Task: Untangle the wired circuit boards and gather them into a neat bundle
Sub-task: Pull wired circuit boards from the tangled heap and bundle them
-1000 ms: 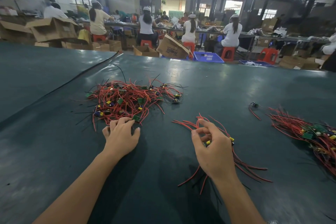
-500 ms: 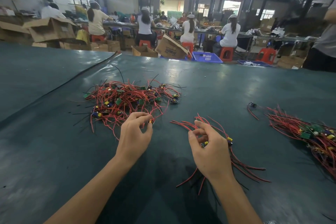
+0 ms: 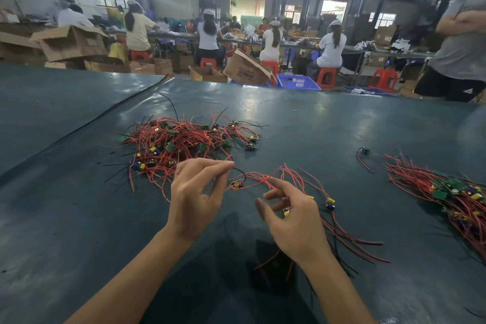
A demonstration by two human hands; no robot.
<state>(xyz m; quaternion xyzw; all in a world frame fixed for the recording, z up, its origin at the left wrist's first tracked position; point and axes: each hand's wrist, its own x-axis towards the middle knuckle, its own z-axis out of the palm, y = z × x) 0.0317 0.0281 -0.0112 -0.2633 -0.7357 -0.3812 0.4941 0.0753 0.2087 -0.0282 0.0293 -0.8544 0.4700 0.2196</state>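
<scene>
The left hand [image 3: 196, 197] is raised just above the green table [image 3: 328, 118]. Its thumb and fingertips pinch a thin wire [image 3: 241, 172], and the other fingers curl loosely. A small circuit board [image 3: 236, 184] hangs from that wire just below the fingertips, and its red leads trail right toward the right hand [image 3: 292, 226]. The right hand is relaxed, with fingers spread and slightly bent, gripping nothing. It hovers over a small bundle [image 3: 330, 204] of boards and wires; whether it touches them cannot be told. The bundle's boards lie beside the right hand's fingers. Its red wires run long toward the lower right and fan out at their ends. Beyond the left hand lies the tangled pile [image 3: 184, 142], with wires pointing every way. Far to the right another heap [image 3: 447, 192] runs diagonally, upper left to lower right, with one loose board [image 3: 365, 150] near its upper end.
</scene>
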